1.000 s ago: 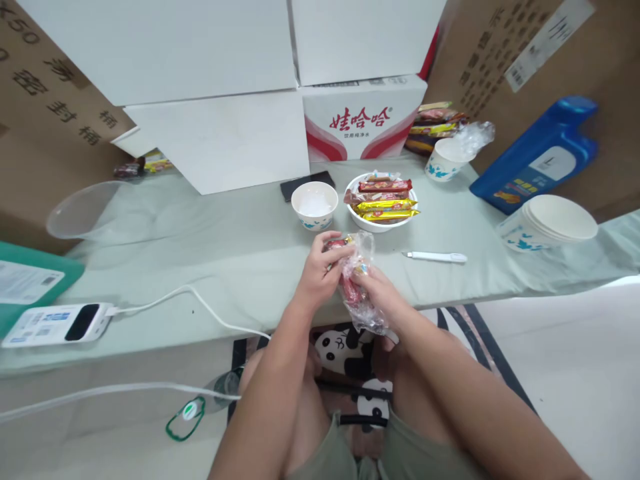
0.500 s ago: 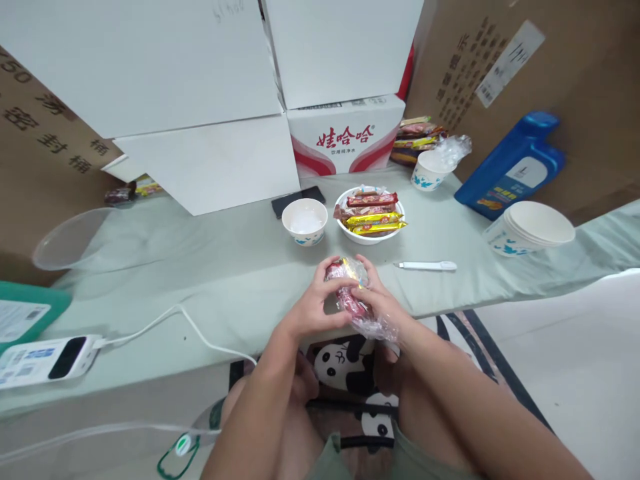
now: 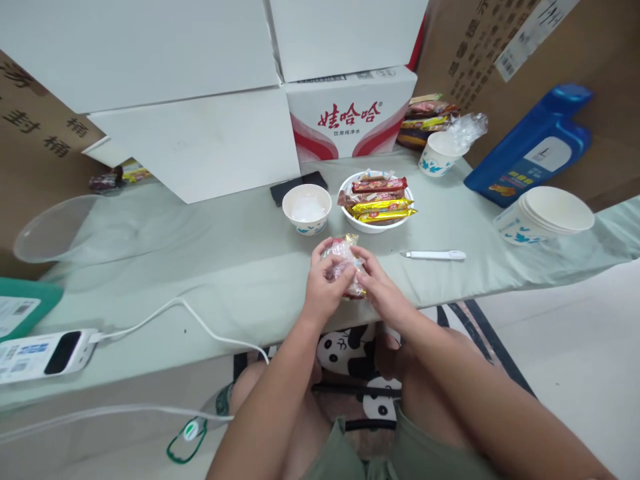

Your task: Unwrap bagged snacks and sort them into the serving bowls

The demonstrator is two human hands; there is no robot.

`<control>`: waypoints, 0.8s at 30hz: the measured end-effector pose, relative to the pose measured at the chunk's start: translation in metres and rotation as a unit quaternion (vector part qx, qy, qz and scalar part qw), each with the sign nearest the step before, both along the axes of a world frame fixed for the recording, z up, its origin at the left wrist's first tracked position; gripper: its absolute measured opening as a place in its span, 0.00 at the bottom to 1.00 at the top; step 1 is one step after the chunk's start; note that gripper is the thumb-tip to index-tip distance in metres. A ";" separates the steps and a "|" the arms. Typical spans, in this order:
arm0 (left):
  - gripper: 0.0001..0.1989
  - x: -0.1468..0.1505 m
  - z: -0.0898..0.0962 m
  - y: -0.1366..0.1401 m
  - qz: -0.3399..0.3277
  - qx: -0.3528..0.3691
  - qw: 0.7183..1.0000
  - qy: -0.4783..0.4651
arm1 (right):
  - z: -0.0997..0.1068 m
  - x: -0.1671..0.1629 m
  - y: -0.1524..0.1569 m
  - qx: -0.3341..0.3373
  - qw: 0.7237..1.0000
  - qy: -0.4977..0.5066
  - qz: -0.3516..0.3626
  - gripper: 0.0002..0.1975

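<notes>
Between my two hands is a bundle of wrapped snacks in clear plastic film (image 3: 345, 250), with red and gold showing through. My left hand (image 3: 324, 283) grips its left side, thumb pressed against the film. Around the right side curl the fingers of my right hand (image 3: 377, 283). Just beyond stands a paper cup (image 3: 307, 223) with a whitish lining or content I cannot make out. Beside it a white bowl (image 3: 377, 229) holds several snack sticks (image 3: 383, 205) in red, brown and yellow wrappers. A white utility knife (image 3: 435, 255) lies to the right of my hands.
At right are stacked paper cups (image 3: 520, 220) and a blue bottle (image 3: 530, 153). Behind are a cup with plastic film (image 3: 440, 153), a white-and-red carton (image 3: 345, 123) and a black phone-like slab (image 3: 280, 193). On the left lie a clear lid (image 3: 55, 230), a white device (image 3: 50, 357) and its cable (image 3: 200, 327).
The bundle has turned in my hands, and its loose film tail is now gathered on top between my fingers. The view has shifted slightly.
</notes>
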State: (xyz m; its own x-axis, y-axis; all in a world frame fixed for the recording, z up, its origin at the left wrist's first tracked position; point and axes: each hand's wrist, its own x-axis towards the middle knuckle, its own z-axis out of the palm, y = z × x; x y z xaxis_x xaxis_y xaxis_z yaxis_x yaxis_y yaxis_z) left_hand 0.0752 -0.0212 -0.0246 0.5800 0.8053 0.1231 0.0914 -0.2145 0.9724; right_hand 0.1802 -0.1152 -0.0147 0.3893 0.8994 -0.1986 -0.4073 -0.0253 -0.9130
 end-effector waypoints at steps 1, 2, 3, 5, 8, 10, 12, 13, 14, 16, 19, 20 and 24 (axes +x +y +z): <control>0.09 -0.001 -0.001 0.001 -0.008 -0.020 1.000 -0.009 | 0.000 0.001 -0.002 -0.001 1.000 -0.030 0.002 0.32; 0.11 -0.002 -0.002 0.002 -0.015 -0.037 0.999 -0.023 | 0.000 0.001 -0.003 -0.003 0.999 -0.051 0.005 0.32; 0.12 -0.003 -0.004 0.002 -0.015 -0.051 0.998 -0.040 | 0.000 0.001 -0.005 -0.004 0.998 -0.064 0.008 0.32; 0.17 -0.003 -0.007 0.001 -0.002 -0.071 0.994 -0.079 | 0.001 0.001 -0.008 -0.004 0.997 -0.079 0.014 0.28; 0.38 -0.002 -0.009 -0.001 -0.008 -0.109 0.987 -0.117 | 0.003 0.001 -0.012 0.000 0.991 -0.131 0.033 0.23; 0.40 -0.001 -0.007 -0.001 -0.035 -0.135 0.983 -0.117 | 0.004 0.005 -0.014 0.006 0.981 -0.190 0.049 0.22; 0.33 -0.001 -0.004 0.002 -0.044 -0.147 0.983 -0.103 | 0.004 0.018 -0.019 0.007 0.961 -0.274 0.036 0.21; 0.28 -0.001 -0.002 0.003 -0.037 -0.151 0.983 -0.093 | 0.004 0.027 -0.022 0.002 0.944 -0.330 0.010 0.20; 0.24 -0.002 -0.001 0.005 -0.028 -0.157 0.984 -0.079 | 0.003 0.039 -0.027 -0.010 0.919 -0.394 -0.027 0.19; 0.18 -0.003 0.000 0.008 -0.014 -0.170 0.984 -0.047 | -0.002 0.066 -0.038 -0.055 0.847 -0.519 -0.107 0.18; 0.15 -0.002 0.000 0.010 -0.010 -0.166 0.986 -0.023 | -0.016 0.105 -0.057 -0.152 0.746 -0.629 -0.157 0.24; 0.15 -0.001 0.000 0.010 -0.008 -0.160 0.987 -0.027 | -0.021 0.114 -0.062 -0.186 0.723 -0.646 -0.157 0.26; 0.18 0.008 -0.001 0.010 0.016 -0.170 0.983 -0.069 | -0.035 0.133 -0.073 -0.304 0.680 -0.652 -0.139 0.17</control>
